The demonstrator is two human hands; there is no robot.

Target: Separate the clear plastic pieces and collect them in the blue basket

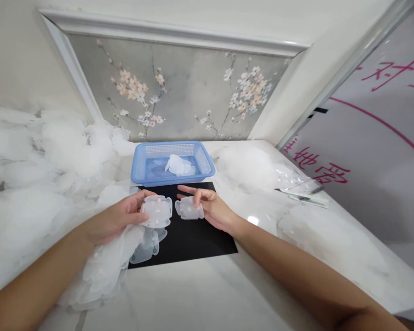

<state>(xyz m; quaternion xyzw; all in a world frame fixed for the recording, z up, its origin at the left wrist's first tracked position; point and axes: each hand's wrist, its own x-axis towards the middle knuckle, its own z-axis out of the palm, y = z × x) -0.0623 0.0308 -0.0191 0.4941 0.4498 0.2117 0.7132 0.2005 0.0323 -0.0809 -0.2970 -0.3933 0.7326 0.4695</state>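
My left hand (124, 212) pinches a translucent white plastic piece (158, 211) with rounded corner tabs, held above a black mat (193, 241). Between the thumb and fingers of my right hand (214, 209) is a second, similar plastic piece (190, 208), a short gap away from the first. More of these pieces (145, 246) lie on the mat's left edge, beneath my left hand. Whether either held piece is one sheet or several stacked cannot be told.
Behind the mat stands a blue basket (138, 172) with a few white pieces (180, 165) inside. A large heap of translucent pieces (65, 147) covers the left side, and another pile (246, 165) sits right of the basket. Clear plastic bags (296, 179) lie farther right, near a whiteboard (376, 138).
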